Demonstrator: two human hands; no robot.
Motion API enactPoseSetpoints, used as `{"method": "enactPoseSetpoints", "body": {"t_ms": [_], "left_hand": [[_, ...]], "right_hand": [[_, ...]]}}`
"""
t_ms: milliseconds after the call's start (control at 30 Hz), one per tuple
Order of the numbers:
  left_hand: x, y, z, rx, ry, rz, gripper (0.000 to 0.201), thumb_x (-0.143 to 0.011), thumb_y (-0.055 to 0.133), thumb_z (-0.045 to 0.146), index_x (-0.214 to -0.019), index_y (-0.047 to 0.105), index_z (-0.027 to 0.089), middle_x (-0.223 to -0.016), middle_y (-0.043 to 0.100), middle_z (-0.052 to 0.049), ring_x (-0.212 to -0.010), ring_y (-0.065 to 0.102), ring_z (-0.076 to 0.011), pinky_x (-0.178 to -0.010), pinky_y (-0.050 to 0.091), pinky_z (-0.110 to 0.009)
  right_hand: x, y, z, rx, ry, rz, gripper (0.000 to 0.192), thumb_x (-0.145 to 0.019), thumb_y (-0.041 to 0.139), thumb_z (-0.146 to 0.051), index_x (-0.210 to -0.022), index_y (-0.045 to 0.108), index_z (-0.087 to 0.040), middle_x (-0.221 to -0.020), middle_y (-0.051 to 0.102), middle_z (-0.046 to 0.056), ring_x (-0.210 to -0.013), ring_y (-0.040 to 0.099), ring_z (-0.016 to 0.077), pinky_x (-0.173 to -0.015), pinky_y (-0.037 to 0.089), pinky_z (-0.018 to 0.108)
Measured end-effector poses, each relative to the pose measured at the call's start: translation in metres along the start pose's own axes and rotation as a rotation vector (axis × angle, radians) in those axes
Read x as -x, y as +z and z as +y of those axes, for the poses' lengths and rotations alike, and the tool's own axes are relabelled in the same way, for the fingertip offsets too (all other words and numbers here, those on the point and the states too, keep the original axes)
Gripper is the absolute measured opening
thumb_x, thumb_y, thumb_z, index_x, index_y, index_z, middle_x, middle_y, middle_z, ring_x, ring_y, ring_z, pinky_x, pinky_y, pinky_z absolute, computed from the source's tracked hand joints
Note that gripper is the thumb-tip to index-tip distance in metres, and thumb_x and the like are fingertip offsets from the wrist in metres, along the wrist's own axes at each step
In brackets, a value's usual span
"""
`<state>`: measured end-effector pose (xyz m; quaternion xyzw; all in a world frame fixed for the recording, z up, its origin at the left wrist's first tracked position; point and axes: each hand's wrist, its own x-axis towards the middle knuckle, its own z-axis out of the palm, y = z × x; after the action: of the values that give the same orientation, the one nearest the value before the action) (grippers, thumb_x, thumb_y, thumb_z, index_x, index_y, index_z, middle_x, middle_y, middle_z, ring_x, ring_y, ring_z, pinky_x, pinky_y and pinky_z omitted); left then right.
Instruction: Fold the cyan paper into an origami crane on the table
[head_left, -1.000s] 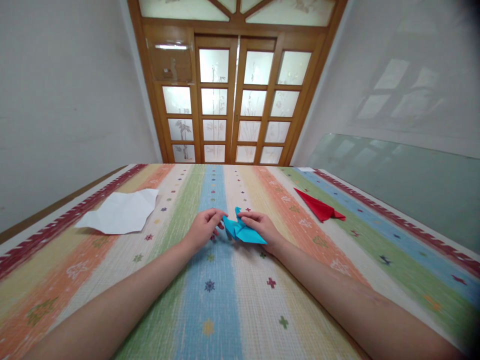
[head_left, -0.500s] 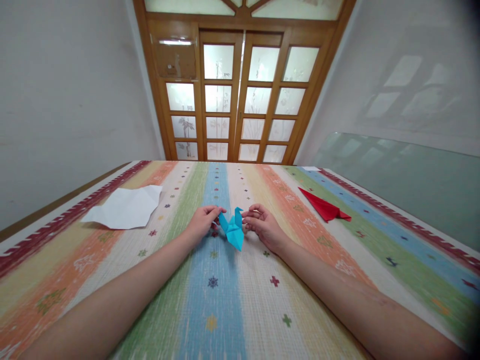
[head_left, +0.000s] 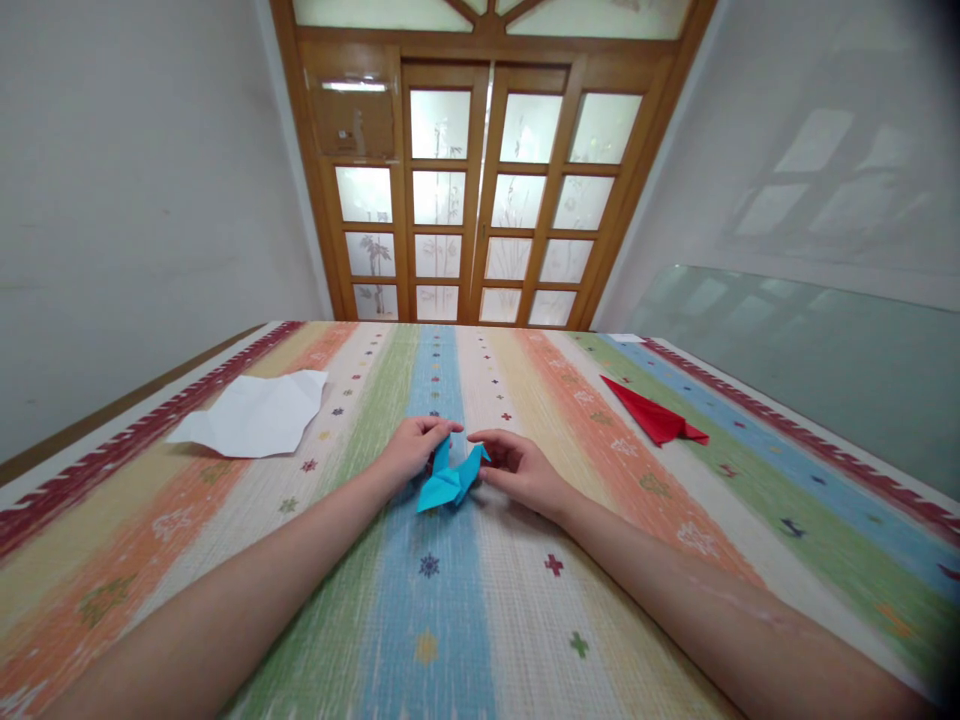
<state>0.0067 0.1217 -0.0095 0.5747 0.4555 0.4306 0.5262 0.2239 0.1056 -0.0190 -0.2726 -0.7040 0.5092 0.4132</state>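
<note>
A blue origami crane [head_left: 448, 484] is between my hands, just above or on the striped tablecloth [head_left: 442, 620]; I cannot tell which. My left hand [head_left: 411, 446] pinches the crane's upright pointed end between thumb and fingers. Its beaked end points right, toward my right hand [head_left: 526, 474]. The fingers of that hand are curved and apart around the beak, with the thumb close beside the paper. Whether they touch it is unclear.
A creased white sheet of paper [head_left: 259, 412] lies on the left of the table. To the right is a folded red paper piece [head_left: 656, 412]. A small white item [head_left: 627, 338] is at the far edge. Wooden glass-paned doors [head_left: 480, 190] stand beyond the table.
The crane has turned and tipped, its beaked end now leaning right and lower, its front wing swung left. My right hand's fingers have spread apart near the beak. My left hand still pinches the other end.
</note>
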Motion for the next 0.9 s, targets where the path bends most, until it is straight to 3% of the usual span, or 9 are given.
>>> {"method": "enactPoseSetpoints", "body": {"t_ms": [433,700,900], "left_hand": [[-0.001,0.001,0.005,-0.063,0.012,-0.012,0.033,-0.085,0.061,0.042,-0.095,0.075,0.014,-0.068,0.058,0.000,-0.052,0.045,-0.0101,-0.052,0.034,-0.023],[0.000,0.001,0.002,-0.045,0.013,-0.024,0.034,-0.086,0.061,0.043,-0.097,0.075,0.014,-0.070,0.059,0.000,-0.051,0.043,-0.0087,-0.050,0.032,-0.022],[0.001,0.002,0.001,-0.037,0.002,-0.034,0.037,-0.085,0.062,0.046,-0.098,0.075,0.014,-0.069,0.059,-0.001,-0.052,0.044,-0.0097,-0.051,0.032,-0.023]], "right_hand": [[0.001,0.002,-0.007,0.089,-0.015,-0.006,0.034,-0.081,0.077,-0.035,-0.110,0.070,-0.020,-0.077,0.061,-0.001,-0.067,0.054,0.0119,-0.061,0.042,0.024],[0.003,0.004,-0.013,0.316,-0.089,0.070,0.020,-0.091,0.063,-0.032,-0.103,0.072,-0.020,-0.086,0.072,0.005,-0.074,0.063,0.0162,-0.068,0.048,0.028],[0.003,0.003,-0.015,0.352,-0.051,0.096,0.021,-0.092,0.059,-0.032,-0.100,0.074,-0.019,-0.077,0.072,0.003,-0.066,0.064,0.0158,-0.063,0.049,0.026]]}}
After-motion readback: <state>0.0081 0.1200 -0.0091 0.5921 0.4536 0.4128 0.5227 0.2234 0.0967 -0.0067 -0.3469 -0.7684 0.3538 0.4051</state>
